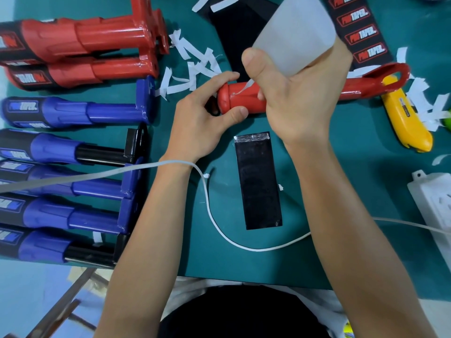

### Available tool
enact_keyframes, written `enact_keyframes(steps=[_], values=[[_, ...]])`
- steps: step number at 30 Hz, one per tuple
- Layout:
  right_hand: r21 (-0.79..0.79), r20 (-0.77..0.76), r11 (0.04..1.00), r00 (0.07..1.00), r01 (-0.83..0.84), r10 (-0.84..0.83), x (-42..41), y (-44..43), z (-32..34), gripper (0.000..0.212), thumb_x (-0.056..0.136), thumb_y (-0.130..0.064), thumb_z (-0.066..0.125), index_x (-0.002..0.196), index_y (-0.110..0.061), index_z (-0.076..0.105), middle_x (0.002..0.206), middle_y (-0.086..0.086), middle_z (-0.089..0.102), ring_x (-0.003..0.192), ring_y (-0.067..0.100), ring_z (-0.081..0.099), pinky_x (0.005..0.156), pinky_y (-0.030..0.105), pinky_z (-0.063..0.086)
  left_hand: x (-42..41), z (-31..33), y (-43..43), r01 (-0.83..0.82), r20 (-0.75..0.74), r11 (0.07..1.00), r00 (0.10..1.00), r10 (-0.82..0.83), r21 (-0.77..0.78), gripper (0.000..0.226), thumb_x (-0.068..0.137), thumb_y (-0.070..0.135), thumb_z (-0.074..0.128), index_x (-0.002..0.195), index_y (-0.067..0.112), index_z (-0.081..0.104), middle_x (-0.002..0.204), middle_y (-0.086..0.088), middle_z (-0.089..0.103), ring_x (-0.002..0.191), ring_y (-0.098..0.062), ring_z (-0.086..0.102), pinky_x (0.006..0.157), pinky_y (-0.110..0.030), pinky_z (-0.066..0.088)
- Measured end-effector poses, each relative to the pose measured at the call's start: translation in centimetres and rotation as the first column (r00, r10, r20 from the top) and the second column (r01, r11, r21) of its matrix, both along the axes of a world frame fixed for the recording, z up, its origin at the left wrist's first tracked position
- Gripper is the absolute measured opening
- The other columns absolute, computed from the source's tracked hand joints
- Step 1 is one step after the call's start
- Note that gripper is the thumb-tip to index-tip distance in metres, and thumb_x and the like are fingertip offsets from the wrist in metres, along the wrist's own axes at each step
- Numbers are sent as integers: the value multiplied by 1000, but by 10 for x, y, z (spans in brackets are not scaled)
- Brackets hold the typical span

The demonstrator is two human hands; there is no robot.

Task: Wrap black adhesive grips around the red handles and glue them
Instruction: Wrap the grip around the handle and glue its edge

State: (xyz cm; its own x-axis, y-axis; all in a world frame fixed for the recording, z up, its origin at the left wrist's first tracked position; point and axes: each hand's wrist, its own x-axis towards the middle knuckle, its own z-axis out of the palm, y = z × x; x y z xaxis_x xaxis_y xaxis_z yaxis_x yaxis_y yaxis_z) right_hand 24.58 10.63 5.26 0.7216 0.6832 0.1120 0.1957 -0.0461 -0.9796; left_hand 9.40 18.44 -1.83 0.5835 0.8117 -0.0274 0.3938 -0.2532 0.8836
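A bare red handle (244, 98) lies across the middle of the green mat. My left hand (202, 118) grips its rounded butt end. My right hand (290, 93) holds a translucent white glue bottle (297, 32) tipped down, its thin nozzle touching the handle's top. A black adhesive grip (258, 181) lies flat on the mat just below the handle, shiny side up. More black grips with red logos (361, 30) lie at the top right. Two red handles with black grips on them (73, 37) lie at the top left.
Several blue handles (61, 172) fill the left side. White backing strips (192, 67) litter the mat. A yellow utility knife (405, 118) lies at right, a white power strip (436, 203) at the right edge. A white cable (219, 228) crosses under my arms.
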Motion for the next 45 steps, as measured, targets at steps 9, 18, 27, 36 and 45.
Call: enact_keyframes(steps=[9, 18, 27, 36, 45], values=[[-15, 27, 1000, 1000, 5, -4, 4, 0, 0, 45, 82, -27, 87, 104, 8, 71, 92, 11, 76, 82, 29, 73, 75, 48, 59, 1, -2, 1, 0, 10, 1000, 1000, 0, -8, 59, 81, 46, 84, 136, 44, 63, 125, 21, 70, 115, -10, 66, 105, -41, 52], [-17, -1, 999, 1000, -30, 30, 1, 0, 1, 48, 83, -29, 88, 102, 12, 70, 89, 11, 74, 80, 29, 72, 74, 48, 59, 2, -2, 0, 6, 10, 1000, 1000, -6, -8, 56, 80, 47, 84, 132, 50, 62, 119, 24, 70, 107, -12, 68, 100, -39, 54], [-28, 45, 999, 999, -19, 20, 6, 0, 2, 44, 83, -30, 87, 100, 7, 71, 88, 8, 74, 78, 27, 71, 73, 47, 58, 1, 0, 0, 8, 17, 1000, 1000, -8, -24, 57, 81, 45, 85, 135, 43, 64, 122, 19, 71, 113, -11, 67, 103, -41, 53], [-69, 96, 997, 995, -15, 22, 8, 0, 4, 44, 83, -35, 84, 101, 4, 73, 88, 7, 75, 78, 27, 72, 73, 46, 59, 0, 2, 0, 5, 12, 1000, 1000, -5, -30, 56, 83, 43, 85, 134, 35, 66, 122, 16, 71, 110, -11, 67, 104, -40, 52], [-66, 134, 998, 990, -20, 29, 14, -2, 6, 42, 84, -34, 82, 98, 4, 71, 87, 6, 74, 79, 30, 72, 75, 48, 57, 0, 0, 1, 9, 6, 1000, 1000, -9, -4, 54, 83, 47, 85, 133, 40, 65, 121, 21, 69, 108, -11, 65, 103, -37, 51]])
